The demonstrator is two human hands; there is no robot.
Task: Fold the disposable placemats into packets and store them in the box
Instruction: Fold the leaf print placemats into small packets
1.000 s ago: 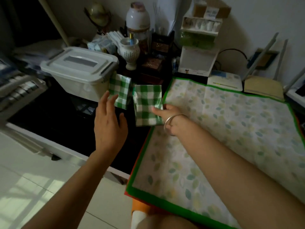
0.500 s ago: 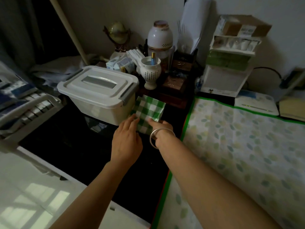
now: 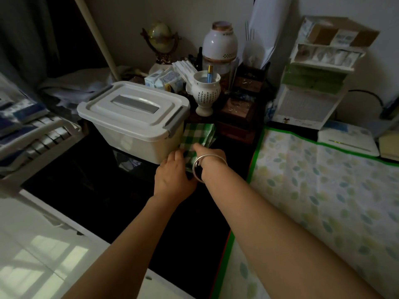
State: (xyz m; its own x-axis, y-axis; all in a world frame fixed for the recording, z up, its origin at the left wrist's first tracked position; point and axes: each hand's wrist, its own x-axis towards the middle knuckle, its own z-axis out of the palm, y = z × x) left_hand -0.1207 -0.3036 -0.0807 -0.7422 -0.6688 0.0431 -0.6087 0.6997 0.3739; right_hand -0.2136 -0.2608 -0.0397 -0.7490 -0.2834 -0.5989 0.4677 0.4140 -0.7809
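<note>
The green-checked packets (image 3: 198,134), apart a second ago, now meet mid-frame. My left hand (image 3: 172,175) and right hand (image 3: 210,157) both grip them — the storage box (image 3: 133,117) is still lidded.

The lower edge of the green checked packet (image 3: 199,134) is lost behind my right hand (image 3: 208,157) and my left hand (image 3: 172,175). My right thumb pinches its face, the fingers hidden behind it; my left fingertips vanish at its near edge, so I cannot tell whether they grip or only touch. One packet or two stacked, I cannot tell. Just left of the grip the lidded box (image 3: 133,117) keeps its inside unseen, one corner covered by the packet. Right of the grip the leaf-print mat (image 3: 323,190) runs off the frame, as do my forearms below. The writing on the white cup (image 3: 206,94) beyond the grip is too small to read.
</note>
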